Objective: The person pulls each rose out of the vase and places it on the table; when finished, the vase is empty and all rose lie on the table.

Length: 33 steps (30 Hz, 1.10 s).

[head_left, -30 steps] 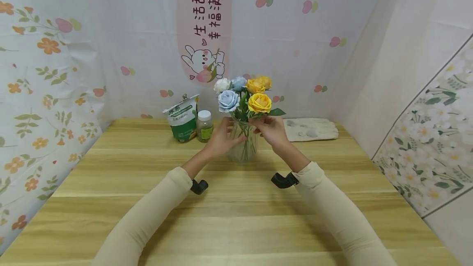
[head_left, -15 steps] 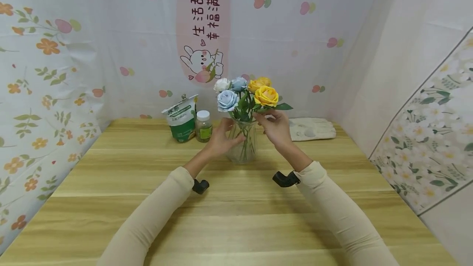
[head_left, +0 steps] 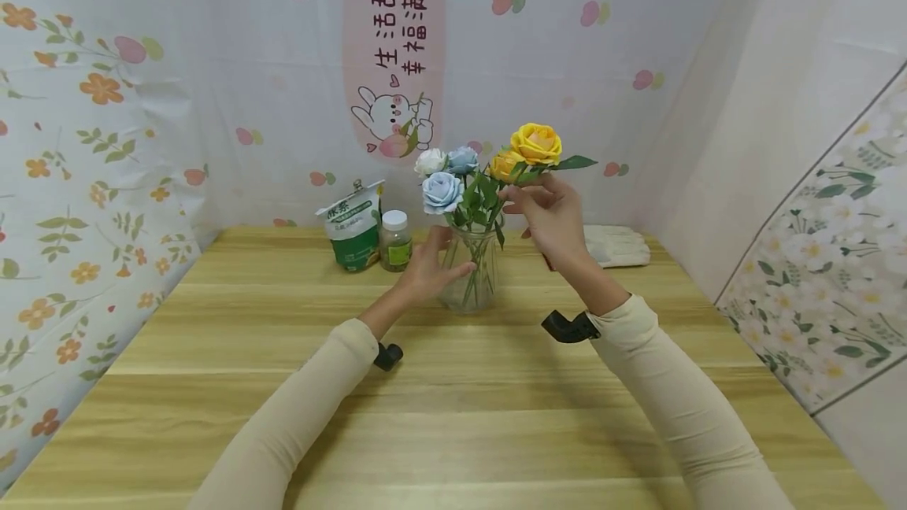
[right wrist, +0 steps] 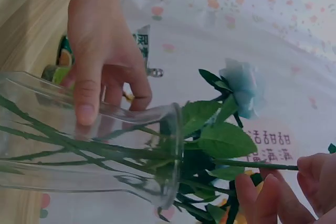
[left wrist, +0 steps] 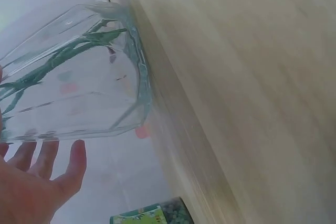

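Note:
A clear glass vase [head_left: 469,297] stands upright on the table, several green stems inside it. My left hand [head_left: 430,264] holds the vase's left side; the right wrist view shows that thumb [right wrist: 86,103] against the glass. Above the rim [right wrist: 176,156], my right hand [head_left: 554,215] pinches a green stem [right wrist: 262,164]. The large yellow rose [head_left: 536,145] sits right above that hand, higher than the other blooms. Beside it is a second yellow rose [head_left: 505,167]. Blue roses [head_left: 442,193] and a white rose [head_left: 430,162] lean left. The left wrist view shows the stem ends [left wrist: 105,36] inside the glass.
Left of the vase are a green and white pouch [head_left: 356,236] and a white-capped jar [head_left: 395,249]. A pale glove [head_left: 620,246] lies at the back right, partly behind my right wrist. Printed cloth [head_left: 283,101] hangs behind the wooden table [head_left: 453,415].
My right hand has moved up and to the right, and the large yellow rose has risen with it. My left hand has stayed at the vase.

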Each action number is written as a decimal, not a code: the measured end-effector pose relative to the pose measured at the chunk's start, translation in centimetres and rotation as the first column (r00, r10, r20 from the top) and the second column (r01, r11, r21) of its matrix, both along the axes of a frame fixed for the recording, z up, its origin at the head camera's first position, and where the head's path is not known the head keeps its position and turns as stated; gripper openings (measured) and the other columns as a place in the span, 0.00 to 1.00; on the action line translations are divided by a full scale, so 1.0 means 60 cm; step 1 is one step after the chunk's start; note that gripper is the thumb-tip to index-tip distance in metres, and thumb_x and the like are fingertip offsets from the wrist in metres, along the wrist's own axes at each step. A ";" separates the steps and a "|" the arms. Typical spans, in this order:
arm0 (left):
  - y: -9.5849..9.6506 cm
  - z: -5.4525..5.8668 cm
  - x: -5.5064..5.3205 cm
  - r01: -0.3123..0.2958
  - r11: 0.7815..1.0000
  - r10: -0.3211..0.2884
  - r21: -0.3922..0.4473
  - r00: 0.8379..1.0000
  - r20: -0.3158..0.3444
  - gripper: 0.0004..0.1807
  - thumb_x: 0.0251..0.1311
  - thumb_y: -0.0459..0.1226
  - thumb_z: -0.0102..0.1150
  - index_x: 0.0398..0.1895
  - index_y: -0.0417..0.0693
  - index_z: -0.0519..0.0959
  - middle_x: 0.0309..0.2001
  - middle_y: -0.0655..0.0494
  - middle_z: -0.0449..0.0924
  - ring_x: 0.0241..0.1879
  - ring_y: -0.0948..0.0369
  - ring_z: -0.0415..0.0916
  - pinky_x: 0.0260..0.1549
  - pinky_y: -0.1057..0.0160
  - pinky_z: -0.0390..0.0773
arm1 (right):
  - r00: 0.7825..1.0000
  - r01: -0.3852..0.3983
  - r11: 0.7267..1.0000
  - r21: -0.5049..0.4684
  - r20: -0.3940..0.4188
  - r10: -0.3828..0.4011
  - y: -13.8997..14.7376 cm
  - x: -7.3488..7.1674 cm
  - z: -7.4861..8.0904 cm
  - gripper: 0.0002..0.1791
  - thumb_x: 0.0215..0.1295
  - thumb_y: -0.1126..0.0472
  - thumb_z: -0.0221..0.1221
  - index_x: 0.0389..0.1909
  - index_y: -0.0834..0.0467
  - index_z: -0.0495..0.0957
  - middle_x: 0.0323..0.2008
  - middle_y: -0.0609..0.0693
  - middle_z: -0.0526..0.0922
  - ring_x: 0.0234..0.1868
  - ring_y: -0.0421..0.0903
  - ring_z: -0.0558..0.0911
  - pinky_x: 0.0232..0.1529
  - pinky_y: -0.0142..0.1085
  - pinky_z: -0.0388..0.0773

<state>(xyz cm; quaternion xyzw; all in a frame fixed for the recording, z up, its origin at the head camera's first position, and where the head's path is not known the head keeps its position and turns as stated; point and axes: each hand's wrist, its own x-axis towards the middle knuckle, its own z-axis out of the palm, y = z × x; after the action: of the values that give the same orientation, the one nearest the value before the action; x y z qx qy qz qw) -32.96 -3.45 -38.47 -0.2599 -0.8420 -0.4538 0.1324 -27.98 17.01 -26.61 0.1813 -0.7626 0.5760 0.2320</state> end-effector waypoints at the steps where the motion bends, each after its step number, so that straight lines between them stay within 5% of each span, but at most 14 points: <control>1: 0.001 -0.001 0.000 -0.001 1.000 0.001 -0.002 1.000 -0.001 0.37 0.59 0.46 0.70 0.65 0.46 0.61 0.67 0.46 0.70 0.63 0.46 0.72 0.59 0.45 0.74 | 1.000 0.001 1.000 -0.006 -0.004 -0.001 0.001 0.002 0.004 0.14 0.71 0.54 0.60 0.50 0.59 0.79 0.40 0.53 0.89 0.36 0.48 0.88 0.16 0.33 0.76; 5: 0.003 -0.002 -0.001 -0.005 1.000 0.005 -0.008 1.000 0.005 0.36 0.60 0.47 0.69 0.63 0.45 0.61 0.65 0.45 0.71 0.63 0.47 0.72 0.59 0.45 0.74 | 0.999 -0.013 0.999 -0.053 -0.031 0.012 0.010 0.007 0.022 0.12 0.72 0.57 0.58 0.49 0.60 0.76 0.39 0.51 0.89 0.34 0.45 0.88 0.17 0.32 0.77; 11: 0.006 0.000 0.000 -0.004 1.000 0.004 -0.011 1.000 0.021 0.36 0.60 0.48 0.69 0.63 0.44 0.61 0.65 0.44 0.71 0.63 0.47 0.71 0.59 0.45 0.73 | 0.981 0.004 0.992 -0.129 -0.193 -0.030 0.023 0.013 0.043 0.03 0.71 0.67 0.57 0.42 0.61 0.78 0.34 0.50 0.88 0.28 0.40 0.87 0.17 0.30 0.78; 13: 0.005 0.001 0.000 -0.013 1.000 0.013 -0.009 1.000 0.025 0.36 0.60 0.48 0.69 0.63 0.45 0.61 0.65 0.44 0.71 0.63 0.47 0.71 0.59 0.44 0.73 | 0.985 0.021 0.991 -0.129 -0.167 -0.042 0.021 0.013 0.039 0.04 0.71 0.69 0.56 0.41 0.63 0.79 0.34 0.50 0.88 0.27 0.40 0.87 0.16 0.31 0.78; 16: 0.004 0.002 0.001 -0.018 1.000 0.018 0.002 1.000 0.024 0.36 0.60 0.47 0.69 0.63 0.45 0.61 0.65 0.44 0.71 0.63 0.47 0.71 0.59 0.45 0.72 | 1.000 0.017 0.993 -0.120 -0.012 -0.019 0.011 0.016 0.026 0.07 0.70 0.70 0.52 0.44 0.64 0.77 0.37 0.49 0.88 0.31 0.44 0.88 0.19 0.33 0.80; 19: 0.003 0.003 0.003 -0.007 1.000 0.007 0.008 1.000 0.026 0.35 0.60 0.47 0.69 0.63 0.44 0.61 0.65 0.43 0.71 0.64 0.46 0.71 0.60 0.44 0.72 | 0.992 -0.022 0.992 -0.120 0.122 0.037 0.002 0.016 0.014 0.09 0.71 0.71 0.52 0.49 0.67 0.75 0.41 0.53 0.87 0.37 0.52 0.88 0.26 0.35 0.84; 21: 0.002 0.003 0.004 0.002 1.000 -0.002 0.009 1.000 0.025 0.35 0.60 0.47 0.69 0.63 0.44 0.61 0.65 0.44 0.71 0.64 0.46 0.71 0.59 0.45 0.73 | 0.985 -0.076 0.991 -0.112 0.148 0.093 0.000 0.018 0.009 0.14 0.71 0.71 0.53 0.55 0.68 0.73 0.45 0.58 0.86 0.43 0.57 0.87 0.34 0.38 0.85; 26: 0.000 0.002 0.003 0.005 1.000 -0.005 0.010 1.000 0.007 0.35 0.60 0.46 0.70 0.62 0.45 0.61 0.63 0.42 0.72 0.62 0.45 0.72 0.57 0.43 0.74 | 0.963 -0.168 0.980 -0.106 0.195 0.186 -0.010 0.021 -0.005 0.20 0.70 0.70 0.57 0.61 0.70 0.73 0.49 0.56 0.83 0.55 0.49 0.81 0.51 0.38 0.80; 30: -0.002 0.001 0.002 0.025 1.000 -0.025 0.018 1.000 -0.004 0.36 0.60 0.45 0.70 0.64 0.45 0.60 0.63 0.43 0.71 0.61 0.44 0.73 0.57 0.44 0.75 | 0.973 -0.147 0.989 0.014 0.182 0.142 -0.022 0.017 -0.021 0.16 0.66 0.71 0.62 0.54 0.71 0.79 0.46 0.59 0.85 0.51 0.45 0.82 0.52 0.37 0.79; 33: -0.004 -0.002 0.001 0.041 0.999 -0.041 0.028 0.999 0.003 0.37 0.60 0.44 0.69 0.66 0.47 0.60 0.64 0.45 0.71 0.61 0.44 0.73 0.58 0.44 0.74 | 0.967 -0.203 0.976 0.084 0.173 0.186 -0.034 0.015 -0.034 0.15 0.62 0.73 0.64 0.51 0.71 0.80 0.44 0.64 0.85 0.46 0.50 0.85 0.49 0.39 0.81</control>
<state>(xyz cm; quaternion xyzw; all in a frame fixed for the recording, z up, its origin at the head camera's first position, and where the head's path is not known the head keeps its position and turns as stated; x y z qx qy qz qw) -32.90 -3.68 -38.58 -0.2743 -0.8304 -0.4685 0.1252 -27.11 14.98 -28.63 0.2186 -0.7858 0.5697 0.1014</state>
